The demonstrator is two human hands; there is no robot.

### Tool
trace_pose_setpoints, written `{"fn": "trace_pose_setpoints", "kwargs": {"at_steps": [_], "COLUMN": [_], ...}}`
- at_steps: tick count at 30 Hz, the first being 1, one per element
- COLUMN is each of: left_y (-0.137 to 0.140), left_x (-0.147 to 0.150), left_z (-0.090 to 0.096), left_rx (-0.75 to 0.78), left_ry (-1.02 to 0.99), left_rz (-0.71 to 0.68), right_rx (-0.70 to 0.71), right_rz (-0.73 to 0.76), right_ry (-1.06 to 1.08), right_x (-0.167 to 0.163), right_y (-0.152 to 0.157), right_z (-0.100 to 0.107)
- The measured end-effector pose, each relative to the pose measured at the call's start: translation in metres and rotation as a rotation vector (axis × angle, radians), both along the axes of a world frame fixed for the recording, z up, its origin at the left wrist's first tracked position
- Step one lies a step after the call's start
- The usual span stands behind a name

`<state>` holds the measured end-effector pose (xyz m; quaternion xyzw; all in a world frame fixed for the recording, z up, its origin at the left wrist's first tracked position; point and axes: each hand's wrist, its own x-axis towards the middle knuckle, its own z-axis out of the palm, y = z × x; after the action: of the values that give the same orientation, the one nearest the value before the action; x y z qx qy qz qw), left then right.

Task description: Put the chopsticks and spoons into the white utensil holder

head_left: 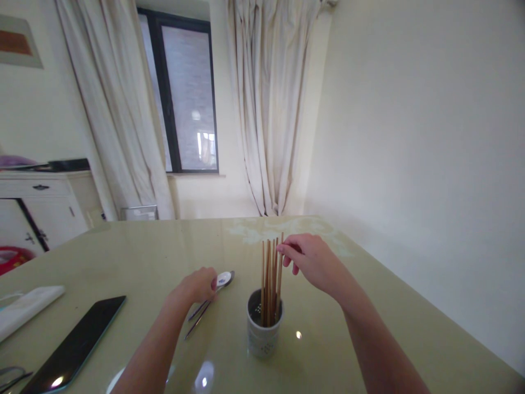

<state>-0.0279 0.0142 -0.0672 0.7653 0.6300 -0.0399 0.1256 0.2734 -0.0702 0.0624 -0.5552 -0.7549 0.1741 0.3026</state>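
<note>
A light grey, perforated utensil holder (263, 340) stands upright on the table, with several wooden chopsticks (268, 282) rising out of it. The upper end of the rightmost chopstick (279, 279) is pinched between the thumb and fingers of my right hand (309, 257); its lower end is inside the holder. To the left of the holder, metal spoons (223, 279) lie together, bowls pointing away from me and handles towards me. My left hand (198, 285) is closed over their middle, its fingertips partly hidden. How many spoons there are is hard to make out.
On the left of the glossy green table (156, 246) lie a dark tablet (77, 342) and a white power strip-like object (30, 309). A wall (430, 191) runs along the right edge. Curtains (270, 109) hang beyond the far edge, and a white cabinet (53, 202) stands back left.
</note>
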Motion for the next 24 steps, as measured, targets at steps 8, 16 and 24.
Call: {"fn": "trace_pose_setpoints", "kwargs": {"at_steps": [8, 16, 24], "left_y": [0.003, 0.004, 0.006], "left_x": [0.000, -0.002, 0.000], "left_z": [-0.004, -0.006, -0.008], "left_rx": [-0.008, 0.019, 0.036], "left_ry": [-0.034, -0.045, -0.117], "left_rz": [0.007, 0.020, -0.027], "right_rx": [-0.096, -0.128, -0.139], "right_rz": [-0.035, -0.016, -0.018], "right_ry": [-0.146, -0.168, -0.187], "right_x": [-0.005, -0.007, -0.008], "right_y": [0.008, 0.010, 0.006], "right_z": [-0.012, -0.016, -0.012]}}
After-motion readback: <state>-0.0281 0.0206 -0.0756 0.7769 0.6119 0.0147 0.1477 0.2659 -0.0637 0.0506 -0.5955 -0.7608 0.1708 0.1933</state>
